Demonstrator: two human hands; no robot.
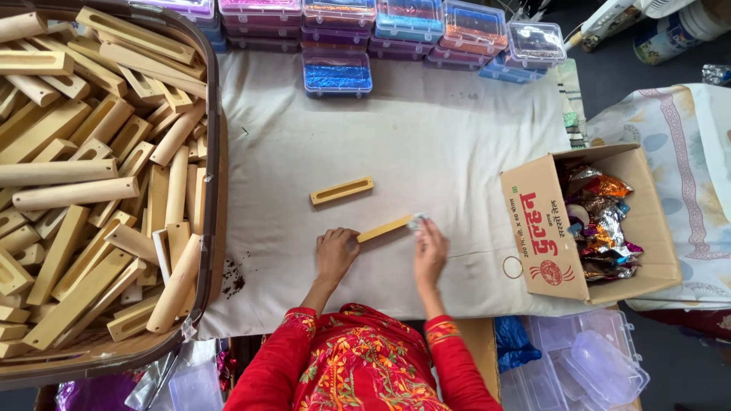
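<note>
left hand [335, 255] pins near end of wooden strip [384, 228] flat on cloth-covered table [426, 152] to steady it | right hand [430, 255] pinches small silvery piece [416, 221] at its far end | 1 slotted wooden block [342, 191] lies apart, above | basket of wooden blocks [209, 190] left | cardboard box [541, 228] of foil wrappers right

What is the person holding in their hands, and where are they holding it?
A flat wooden stick. The left hand grips its near-left end; the right hand pinches a small silvery bit at its other end.
</note>
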